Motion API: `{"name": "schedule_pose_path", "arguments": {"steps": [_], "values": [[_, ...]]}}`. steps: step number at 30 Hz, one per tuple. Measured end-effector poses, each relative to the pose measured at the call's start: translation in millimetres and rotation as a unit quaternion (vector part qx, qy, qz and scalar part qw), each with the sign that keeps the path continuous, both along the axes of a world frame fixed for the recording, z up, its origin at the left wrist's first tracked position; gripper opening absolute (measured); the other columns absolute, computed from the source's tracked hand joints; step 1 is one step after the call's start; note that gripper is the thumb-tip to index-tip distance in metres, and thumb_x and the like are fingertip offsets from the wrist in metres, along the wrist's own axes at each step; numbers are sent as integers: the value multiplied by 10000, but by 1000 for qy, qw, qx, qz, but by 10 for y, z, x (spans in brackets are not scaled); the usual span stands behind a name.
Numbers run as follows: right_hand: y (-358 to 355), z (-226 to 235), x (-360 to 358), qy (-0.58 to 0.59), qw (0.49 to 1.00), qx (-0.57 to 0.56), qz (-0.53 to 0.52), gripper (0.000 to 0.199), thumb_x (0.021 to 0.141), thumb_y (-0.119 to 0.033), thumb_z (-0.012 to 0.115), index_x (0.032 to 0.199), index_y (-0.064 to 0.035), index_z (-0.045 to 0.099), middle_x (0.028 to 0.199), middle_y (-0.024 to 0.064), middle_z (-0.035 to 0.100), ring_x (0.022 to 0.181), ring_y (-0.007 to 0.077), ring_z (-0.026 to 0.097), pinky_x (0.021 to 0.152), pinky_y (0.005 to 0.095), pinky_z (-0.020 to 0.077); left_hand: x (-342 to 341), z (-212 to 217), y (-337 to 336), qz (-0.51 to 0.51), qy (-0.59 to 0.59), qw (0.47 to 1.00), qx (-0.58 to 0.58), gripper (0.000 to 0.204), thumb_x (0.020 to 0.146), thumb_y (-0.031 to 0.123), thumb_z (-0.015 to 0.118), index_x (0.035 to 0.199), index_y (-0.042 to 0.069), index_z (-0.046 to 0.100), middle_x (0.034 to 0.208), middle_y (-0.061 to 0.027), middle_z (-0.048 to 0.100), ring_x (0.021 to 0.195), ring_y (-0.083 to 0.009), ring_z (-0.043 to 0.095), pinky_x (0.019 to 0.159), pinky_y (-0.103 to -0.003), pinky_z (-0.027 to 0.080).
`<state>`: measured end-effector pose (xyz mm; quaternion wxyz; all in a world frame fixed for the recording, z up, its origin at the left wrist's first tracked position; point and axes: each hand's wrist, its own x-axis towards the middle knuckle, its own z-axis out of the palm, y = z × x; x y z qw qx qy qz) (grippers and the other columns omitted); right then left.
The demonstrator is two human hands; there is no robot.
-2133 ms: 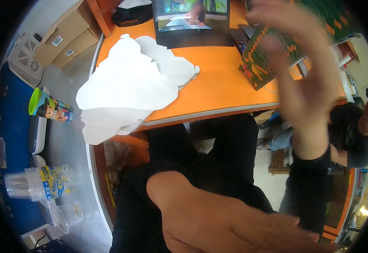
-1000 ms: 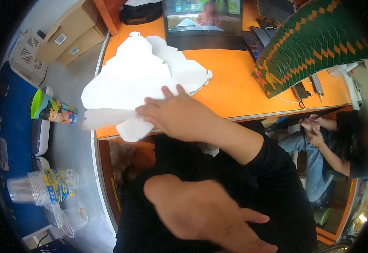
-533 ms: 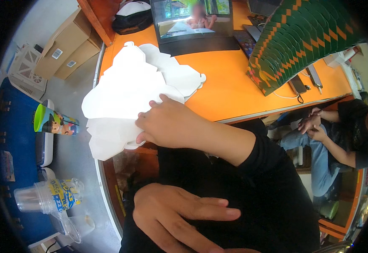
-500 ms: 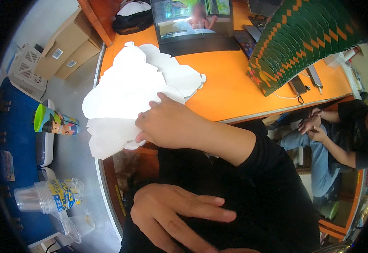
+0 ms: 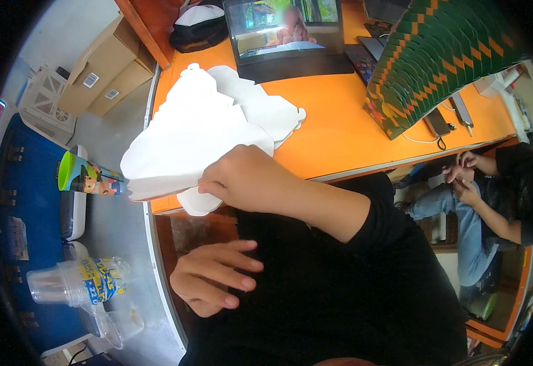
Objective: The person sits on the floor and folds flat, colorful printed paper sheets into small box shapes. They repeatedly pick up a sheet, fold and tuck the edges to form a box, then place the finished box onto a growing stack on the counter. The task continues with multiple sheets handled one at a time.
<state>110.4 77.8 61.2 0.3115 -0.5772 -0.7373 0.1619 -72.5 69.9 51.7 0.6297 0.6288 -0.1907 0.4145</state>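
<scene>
The right hand (image 5: pixel 242 177) is clamping its grip on the near edge of a white, die-cut, stiff-looking paper sheet (image 5: pixel 187 134), thumb and curled fingers pressing together. The left hand (image 5: pixel 214 277) is hovering off the worktop's near edge, fingers loosely apart, holding nothing visible; it has shifted leftward. The sheet's near flap, hanging down a moment earlier, is now showing as a narrow strip, apparently lifting from the rounded white flap (image 5: pixel 202 201) beneath. The sheet is covering the near left corner of the smooth orange worktop (image 5: pixel 333 116), its stepped sides tapering away, overlapping further white sheets (image 5: pixel 266 110). Beyond, a dark-framed screen (image 5: pixel 284 27) is standing; rightward, a green, ribbed piece with orange diamonds (image 5: pixel 437 67) is arching.
</scene>
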Motion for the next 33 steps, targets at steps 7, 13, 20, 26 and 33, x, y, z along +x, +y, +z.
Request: {"name": "schedule_pose_path", "arguments": {"steps": [7, 13, 20, 26, 33], "values": [[-120, 27, 121, 234, 971, 0, -49, 218, 901, -230, 592, 849, -78, 739, 804, 164, 697, 748, 350, 661, 734, 415, 515, -88, -43, -29, 133, -27, 990, 21, 131, 949, 140, 610, 1048, 79, 669, 1008, -153, 694, 932, -344, 691, 923, -593, 499], [-973, 436, 509, 254, 890, 292, -239, 132, 943, -94, 586, 957, 8, 669, 794, 94, 680, 723, 163, 659, 650, 281, 508, -400, -148, 6, 394, -147, 907, 31, 339, 1009, 170, 423, 1335, 81, 458, 1127, -129, 566, 981, -287, 544, 800, -466, 493], [-2158, 513, 947, 67, 866, 327, -372, 157, 910, -69, 634, 814, 53, 664, 763, 75, 669, 681, 113, 595, 649, 230, 458, -49, 99, -64, 150, 67, 985, -45, 677, 976, 443, 484, 1458, -4, 317, 1232, -222, 578, 1091, -335, 614, 959, -442, 491], [-2241, 168, 1013, -19, 856, 295, -424, 60, 862, -4, 667, 835, 43, 692, 721, 95, 678, 614, 106, 608, 599, 219, 466, 479, 78, -204, -227, 442, 868, -1, 634, 920, 358, 666, 1385, -10, 440, 1276, -184, 595, 1181, -251, 578, 985, -335, 451], [-2390, -133, 943, -148, 877, 235, -393, 399, 749, -158, 775, 1130, -91, 678, 1247, 121, 630, 1168, 335, 551, 986, 431, 400, 645, -206, -584, -179, 472, 852, -136, 394, 1015, 224, 525, 1347, 19, 471, 1237, -135, 619, 1132, -217, 602, 990, -328, 458]]}}
